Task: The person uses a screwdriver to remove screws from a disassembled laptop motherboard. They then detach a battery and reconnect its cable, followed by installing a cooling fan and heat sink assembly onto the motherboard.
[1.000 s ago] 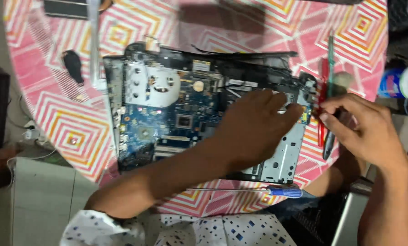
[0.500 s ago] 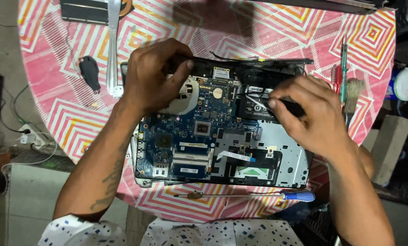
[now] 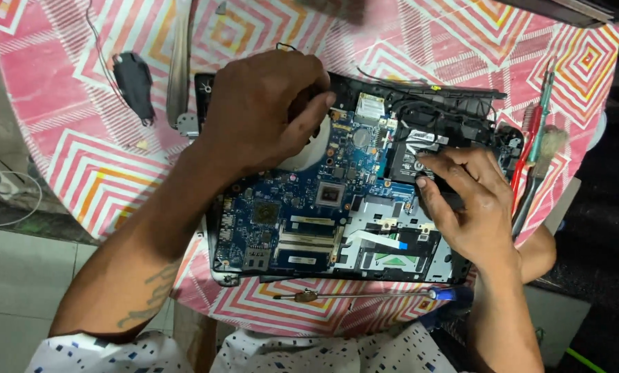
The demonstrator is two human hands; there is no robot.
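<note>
Motherboard point(image 3: 302, 221) lies under left hand point(image 3: 261, 114) and right hand point(image 3: 461, 200).

Blue circuit board point(image 3: 289, 214), pink-orange-white diamond-patterned tablecloth point(image 3: 74, 166), blue-handled screwdriver point(image 3: 365, 295), red-handled tool point(image 3: 527, 148)

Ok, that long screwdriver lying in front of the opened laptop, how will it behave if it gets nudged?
The screwdriver has a thin round shaft and rounded blue handle, so it would probably roll. It lies near the table edge, so it might drop off. It looks stiff and light.

head view, close, straight down
</note>
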